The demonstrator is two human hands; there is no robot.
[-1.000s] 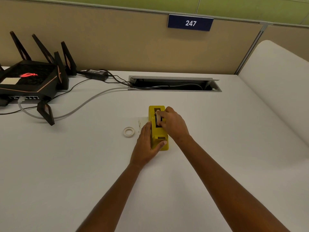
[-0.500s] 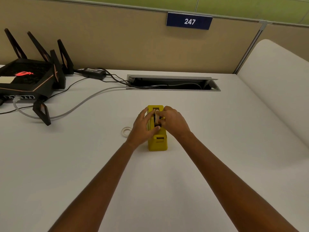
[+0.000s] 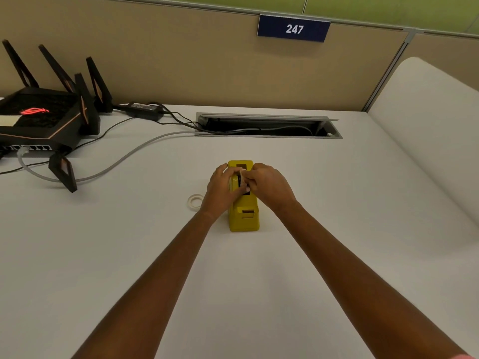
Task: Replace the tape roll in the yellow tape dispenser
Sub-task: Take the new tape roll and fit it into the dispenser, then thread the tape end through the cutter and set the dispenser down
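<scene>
tape dispenser [image 3: 243, 220]: smooth plastic | desk [image 3: 337, 229]: smooth matt | router [image 3: 44, 125]: matt plastic

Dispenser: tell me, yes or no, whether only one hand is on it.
No: the left hand grips the dispenser at its side, and the right hand pinches the roll at its top.

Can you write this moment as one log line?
left hand: pinches tape roll | right hand: pinches tape roll | yellow dispenser: upright | white ring: lying at its left

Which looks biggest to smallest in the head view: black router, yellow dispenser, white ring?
Largest to smallest: black router, then yellow dispenser, then white ring. The router sits farther away and still looks biggest.
</scene>
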